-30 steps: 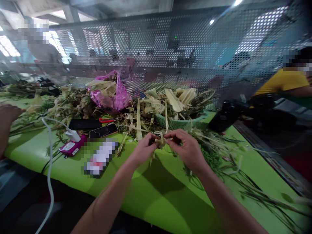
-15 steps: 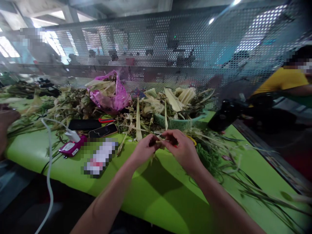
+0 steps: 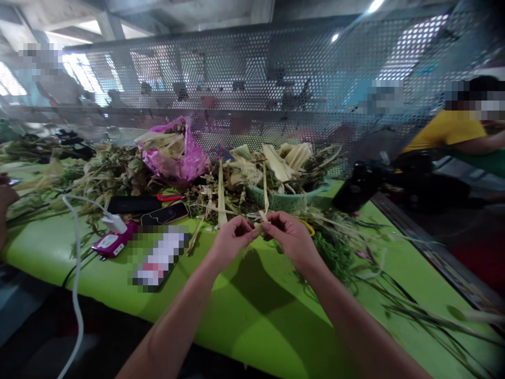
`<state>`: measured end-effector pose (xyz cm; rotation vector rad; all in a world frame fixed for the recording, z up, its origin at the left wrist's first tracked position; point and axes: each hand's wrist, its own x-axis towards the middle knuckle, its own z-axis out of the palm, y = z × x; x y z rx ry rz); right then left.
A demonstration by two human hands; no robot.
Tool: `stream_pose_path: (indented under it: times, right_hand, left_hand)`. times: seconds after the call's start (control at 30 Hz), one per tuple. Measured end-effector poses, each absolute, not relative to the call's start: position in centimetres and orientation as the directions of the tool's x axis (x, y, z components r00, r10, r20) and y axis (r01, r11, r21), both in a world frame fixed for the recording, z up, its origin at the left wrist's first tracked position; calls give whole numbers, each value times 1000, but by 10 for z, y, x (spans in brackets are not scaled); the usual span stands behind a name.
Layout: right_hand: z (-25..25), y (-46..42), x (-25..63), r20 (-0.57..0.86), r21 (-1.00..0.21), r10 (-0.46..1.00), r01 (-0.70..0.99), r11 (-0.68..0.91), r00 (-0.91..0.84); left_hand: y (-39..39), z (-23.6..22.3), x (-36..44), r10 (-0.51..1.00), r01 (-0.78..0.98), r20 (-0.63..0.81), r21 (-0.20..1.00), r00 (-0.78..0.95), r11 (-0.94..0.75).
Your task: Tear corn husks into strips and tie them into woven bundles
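Note:
Between my two hands is a small piece of pale dried husk [image 3: 260, 224], pinched at the fingertips above the green table [image 3: 252, 321]. My left hand [image 3: 234, 239] closes thumb and fingers on its left side. On the other side, my right hand [image 3: 290, 237] pinches it from the right. Most of the husk piece is hidden behind the fingers. Just beyond my hands lie long pale husk strips [image 3: 221, 197] and a green basket [image 3: 282, 201] heaped with dried husks. A bundle of green string [image 3: 335, 252] rests beside my right wrist.
Left of my arms are a phone [image 3: 165, 213], a blurred-out flat item [image 3: 160, 260], a purple power adapter [image 3: 112, 243] and a white cable [image 3: 78, 295]. A pink plastic bag [image 3: 177, 160] stands behind. A black object [image 3: 361, 187] stands right. Another person's hand [image 3: 7, 195] shows at far left.
My fingers have shifted on the husk piece, and a bit of it now sticks up between the fingertips. The whole view has moved slightly; the other person's hand has drawn leftward.

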<state>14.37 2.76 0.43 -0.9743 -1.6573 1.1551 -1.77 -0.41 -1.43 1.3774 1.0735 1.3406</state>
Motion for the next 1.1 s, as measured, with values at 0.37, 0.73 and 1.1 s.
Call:
stream_pose_path:
  times: [0.37,0.73,1.1]
  right_hand:
    - [4,27,142,146,-989,961,-45,140,-235]
    - [10,21,143,283,-923,892,154,354,-353]
    - [4,26,142,118,-978,928,123,171,-353]
  left_hand:
    - [-5,-15,-24,977,84,199,975,78,-206]
    - [-7,-13,-17,967,146,166,970,194,-196]
    - [-6,-6,-17,993,-245,107,965,42,-93]
